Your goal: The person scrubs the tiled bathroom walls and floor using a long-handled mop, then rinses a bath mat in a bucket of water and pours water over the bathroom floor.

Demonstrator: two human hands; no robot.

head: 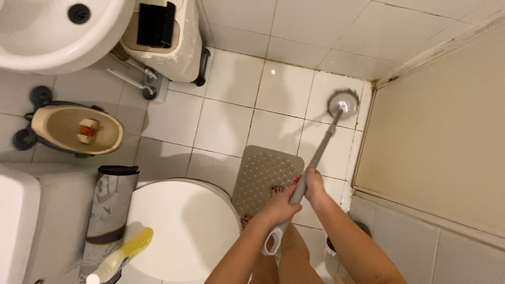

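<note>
Long-handled scrubbing brush [315, 152] slants across the white tiled floor [231, 79], its round head [343, 102] pressed down near the corner beside a beige shower wall [447, 121]; left hand [281, 205] is wrapped around the grey handle low down; right hand [314, 185] grips just above it, touching; a beige bath mat [260, 176] lies under the feet; a closed white toilet lid [184, 229] sits left.

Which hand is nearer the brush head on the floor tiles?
Right. The right hand grips the grey handle higher up, toward the brush head. The left hand grips just behind it, nearer the white handle end.
</note>
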